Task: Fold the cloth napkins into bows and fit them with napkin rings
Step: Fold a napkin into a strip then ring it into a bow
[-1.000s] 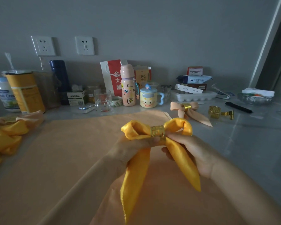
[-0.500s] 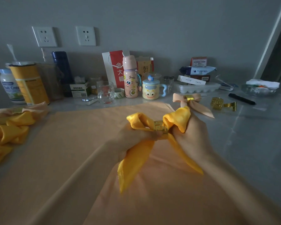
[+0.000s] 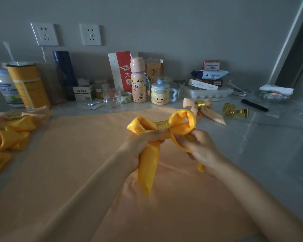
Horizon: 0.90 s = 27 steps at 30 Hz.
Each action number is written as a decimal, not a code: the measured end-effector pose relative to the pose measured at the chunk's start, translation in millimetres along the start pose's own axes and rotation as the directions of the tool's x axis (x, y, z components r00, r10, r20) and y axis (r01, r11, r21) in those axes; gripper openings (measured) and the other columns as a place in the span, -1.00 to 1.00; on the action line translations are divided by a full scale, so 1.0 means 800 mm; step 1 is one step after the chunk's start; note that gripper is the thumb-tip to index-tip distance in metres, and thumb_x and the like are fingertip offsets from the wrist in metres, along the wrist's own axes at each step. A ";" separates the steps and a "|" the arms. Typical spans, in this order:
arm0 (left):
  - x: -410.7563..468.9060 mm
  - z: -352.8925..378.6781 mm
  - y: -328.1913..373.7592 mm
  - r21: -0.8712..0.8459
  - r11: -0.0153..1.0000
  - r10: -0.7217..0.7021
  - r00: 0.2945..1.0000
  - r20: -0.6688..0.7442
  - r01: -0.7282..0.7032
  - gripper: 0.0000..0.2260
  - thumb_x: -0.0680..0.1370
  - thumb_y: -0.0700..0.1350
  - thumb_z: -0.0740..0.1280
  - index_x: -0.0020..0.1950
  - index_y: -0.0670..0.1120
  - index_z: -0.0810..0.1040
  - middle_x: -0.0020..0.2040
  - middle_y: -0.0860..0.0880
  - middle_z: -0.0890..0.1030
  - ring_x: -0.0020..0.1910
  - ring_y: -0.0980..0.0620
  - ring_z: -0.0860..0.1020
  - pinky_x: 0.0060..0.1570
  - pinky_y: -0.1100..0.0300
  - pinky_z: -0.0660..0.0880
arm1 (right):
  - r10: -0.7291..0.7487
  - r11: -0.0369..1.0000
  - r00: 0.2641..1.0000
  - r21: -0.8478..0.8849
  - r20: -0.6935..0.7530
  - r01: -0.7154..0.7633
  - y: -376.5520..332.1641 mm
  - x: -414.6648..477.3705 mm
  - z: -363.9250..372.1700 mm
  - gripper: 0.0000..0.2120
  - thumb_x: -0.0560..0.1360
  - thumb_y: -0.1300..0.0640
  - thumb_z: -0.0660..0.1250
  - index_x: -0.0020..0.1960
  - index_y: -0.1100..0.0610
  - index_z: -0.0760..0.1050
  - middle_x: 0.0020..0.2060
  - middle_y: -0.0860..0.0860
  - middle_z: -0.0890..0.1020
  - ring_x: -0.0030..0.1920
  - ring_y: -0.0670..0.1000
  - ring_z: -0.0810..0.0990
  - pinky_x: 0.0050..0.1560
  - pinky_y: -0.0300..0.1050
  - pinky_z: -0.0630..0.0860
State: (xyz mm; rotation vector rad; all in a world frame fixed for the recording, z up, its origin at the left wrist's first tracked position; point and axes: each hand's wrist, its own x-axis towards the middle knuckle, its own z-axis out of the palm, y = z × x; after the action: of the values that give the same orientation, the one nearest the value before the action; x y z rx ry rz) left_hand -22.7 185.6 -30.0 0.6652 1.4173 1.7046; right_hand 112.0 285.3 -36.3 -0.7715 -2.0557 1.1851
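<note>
Yellow napkin bow (image 3: 182, 123) with gold ring (image 3: 162, 127): left grip (image 3: 140, 144) and right grip (image 3: 199, 146) both clutch it

- The yellow napkin (image 3: 148, 165) I hold is satin-like cloth, smooth and glossy, with light catching on its folds.
- Its napkin ring (image 3: 162, 127) looks like gold metal, shiny, with a cut-out pattern.
- The peach cloth (image 3: 77, 163) spread before me is matt and smooth.
- The tabletop (image 3: 269, 145) is grey and stone-like, polished enough to show reflections.
- The peach bow (image 3: 208, 102) is matt cloth, and the loose rings (image 3: 229, 110) near it are shiny gold metal.
- The tumbler (image 3: 111, 96) is clear glass, and the smiling mug (image 3: 160, 96) has a glossy glaze.
</note>
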 end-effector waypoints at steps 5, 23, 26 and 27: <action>-0.003 -0.002 0.005 -0.103 0.995 -0.019 0.999 -0.034 0.016 -0.88 0.43 -0.20 0.44 -0.07 -0.15 0.58 -0.19 -0.12 0.65 -0.16 -0.02 0.62 -0.07 0.09 0.54 | -0.318 0.919 0.947 -0.257 -0.034 0.299 0.001 -0.003 0.007 -0.86 0.50 -0.01 0.23 -0.14 -0.05 0.55 -0.23 -0.11 0.54 -0.18 -0.09 0.51 -0.19 -0.29 0.38; -0.029 0.040 -0.020 0.132 0.986 0.081 0.986 0.147 -0.100 -0.84 0.48 -0.01 0.38 0.01 -0.03 0.60 -0.02 -0.06 0.67 0.02 0.00 0.62 0.05 0.08 0.54 | 0.213 0.963 0.969 0.143 0.127 -0.230 -0.020 -0.024 0.020 -0.83 0.50 0.18 0.28 0.05 0.09 0.58 -0.07 0.11 0.67 -0.02 0.11 0.64 0.07 0.12 0.57; -0.030 0.042 -0.023 0.160 0.974 0.150 0.986 0.074 -0.160 -0.79 0.47 -0.01 0.40 0.03 -0.07 0.61 0.00 -0.07 0.66 0.05 0.01 0.61 0.06 0.13 0.54 | 0.225 0.956 0.965 0.158 0.134 -0.245 -0.017 -0.023 0.026 -0.82 0.55 0.15 0.22 0.07 0.11 0.55 -0.06 0.13 0.67 -0.03 0.11 0.64 0.09 0.16 0.56; -0.030 0.043 -0.024 0.168 0.972 0.157 0.986 0.062 -0.165 -0.77 0.46 0.00 0.41 0.04 -0.09 0.61 -0.01 -0.07 0.66 0.03 0.02 0.61 0.03 0.12 0.54 | 0.215 0.962 0.969 0.142 0.122 -0.232 -0.016 -0.024 0.030 -0.81 0.57 0.14 0.18 0.07 0.11 0.54 -0.06 0.14 0.66 -0.03 0.11 0.64 0.08 0.16 0.56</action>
State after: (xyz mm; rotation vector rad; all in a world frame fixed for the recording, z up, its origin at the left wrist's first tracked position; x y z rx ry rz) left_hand 22.5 184.9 -38.1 0.9339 1.5241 1.6887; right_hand 103.7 252.9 -38.5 -0.9001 -1.9694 1.5226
